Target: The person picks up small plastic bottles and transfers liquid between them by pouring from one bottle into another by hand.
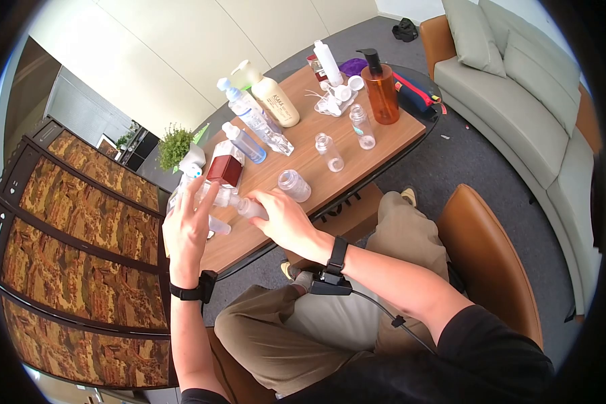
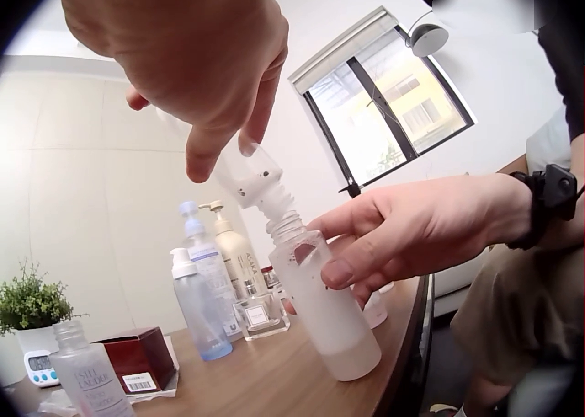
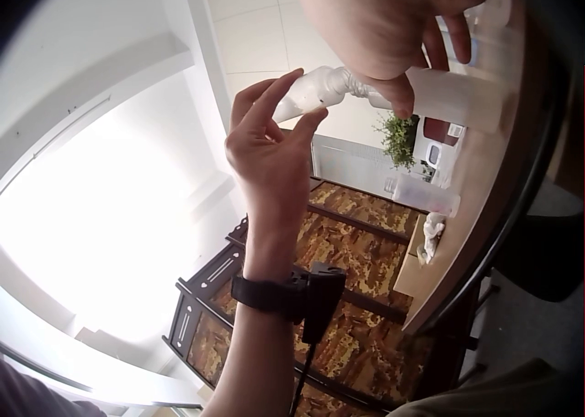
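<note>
My left hand (image 1: pixel 187 232) grips a small clear plastic bottle (image 2: pixel 249 175) from above, tipped neck-down. Its threaded neck meets the threaded mouth of a frosted bottle (image 2: pixel 324 307), which my right hand (image 1: pixel 291 223) holds around the upper body, thumb on the near side. Cloudy liquid shows in the lower part of this frosted bottle, which leans a little. In the right wrist view the upturned bottle (image 3: pixel 315 92) sits between the left thumb and fingers. Beside the hands, an uncapped frosted bottle with printed lettering (image 2: pixel 90 376) stands on the table.
On the wooden table (image 1: pixel 303 138) stand a wide-mouthed clear jar (image 1: pixel 295 186), two small clear bottles, several pump bottles, an amber pump bottle (image 1: pixel 382 94), a dark red box (image 1: pixel 226 170) and a potted plant (image 1: pixel 175 147). A brown chair (image 1: pixel 495 256) is at the right.
</note>
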Demonstrator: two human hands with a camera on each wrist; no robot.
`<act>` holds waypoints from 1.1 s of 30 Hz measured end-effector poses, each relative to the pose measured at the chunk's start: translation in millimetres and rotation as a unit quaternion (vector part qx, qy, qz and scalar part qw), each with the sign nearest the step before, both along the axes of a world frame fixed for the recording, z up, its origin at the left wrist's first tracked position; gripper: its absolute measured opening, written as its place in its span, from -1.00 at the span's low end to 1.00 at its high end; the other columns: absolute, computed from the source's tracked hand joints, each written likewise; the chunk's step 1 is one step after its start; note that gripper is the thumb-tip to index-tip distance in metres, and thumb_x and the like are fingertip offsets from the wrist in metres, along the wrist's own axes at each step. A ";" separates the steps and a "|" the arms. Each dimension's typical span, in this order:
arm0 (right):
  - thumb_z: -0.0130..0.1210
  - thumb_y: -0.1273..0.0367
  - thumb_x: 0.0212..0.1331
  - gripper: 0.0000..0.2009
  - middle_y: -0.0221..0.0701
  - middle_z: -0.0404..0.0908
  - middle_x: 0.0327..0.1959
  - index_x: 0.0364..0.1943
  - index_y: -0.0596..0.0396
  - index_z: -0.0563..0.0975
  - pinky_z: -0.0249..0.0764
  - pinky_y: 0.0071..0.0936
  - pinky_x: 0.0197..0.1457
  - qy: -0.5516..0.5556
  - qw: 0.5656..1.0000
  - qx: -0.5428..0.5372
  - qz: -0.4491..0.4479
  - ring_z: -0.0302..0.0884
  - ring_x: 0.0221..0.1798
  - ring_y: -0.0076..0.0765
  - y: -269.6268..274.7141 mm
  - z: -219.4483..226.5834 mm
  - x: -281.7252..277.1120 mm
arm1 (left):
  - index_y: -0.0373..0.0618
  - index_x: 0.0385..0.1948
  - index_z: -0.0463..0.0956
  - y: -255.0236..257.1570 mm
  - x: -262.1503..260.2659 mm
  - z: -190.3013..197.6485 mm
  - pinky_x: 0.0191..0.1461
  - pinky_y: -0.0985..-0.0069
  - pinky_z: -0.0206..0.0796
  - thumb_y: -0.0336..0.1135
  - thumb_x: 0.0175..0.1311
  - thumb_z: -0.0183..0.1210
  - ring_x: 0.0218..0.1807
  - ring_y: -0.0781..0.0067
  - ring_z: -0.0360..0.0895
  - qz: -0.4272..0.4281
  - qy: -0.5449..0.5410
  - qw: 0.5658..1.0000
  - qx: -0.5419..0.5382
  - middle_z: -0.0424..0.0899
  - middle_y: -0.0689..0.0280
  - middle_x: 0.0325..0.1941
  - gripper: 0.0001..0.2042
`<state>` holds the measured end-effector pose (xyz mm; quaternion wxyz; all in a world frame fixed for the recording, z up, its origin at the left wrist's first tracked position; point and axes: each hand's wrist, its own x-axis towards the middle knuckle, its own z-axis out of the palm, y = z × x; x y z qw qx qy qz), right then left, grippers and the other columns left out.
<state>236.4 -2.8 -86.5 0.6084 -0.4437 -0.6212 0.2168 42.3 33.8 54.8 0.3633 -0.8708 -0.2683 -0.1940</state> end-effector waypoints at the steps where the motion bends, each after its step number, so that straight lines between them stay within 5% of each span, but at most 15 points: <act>1: 0.48 0.40 0.31 -0.61 0.00 0.78 -0.10 0.17 0.20 0.66 0.60 0.04 0.17 0.000 1.000 0.000 0.000 0.72 0.04 0.20 0.7 -0.7 -0.4 | 0.14 0.30 0.76 -1.6 1.1 1.1 0.03 0.31 0.74 -0.65 0.16 0.30 0.17 0.24 0.80 0.003 -0.006 1.000 -0.013 0.69 0.32 0.31 -0.39; 33: 0.48 0.38 0.32 -0.60 0.00 0.79 -0.06 0.16 0.24 0.65 0.58 0.03 0.22 0.004 1.000 0.006 0.001 0.71 0.09 0.20 1.6 1.1 0.4 | 0.06 0.25 0.79 -3.3 9.3 6.1 0.21 0.25 0.75 -0.65 0.18 0.29 0.24 0.10 0.77 0.003 -0.032 0.999 -0.041 0.69 0.23 0.31 -0.44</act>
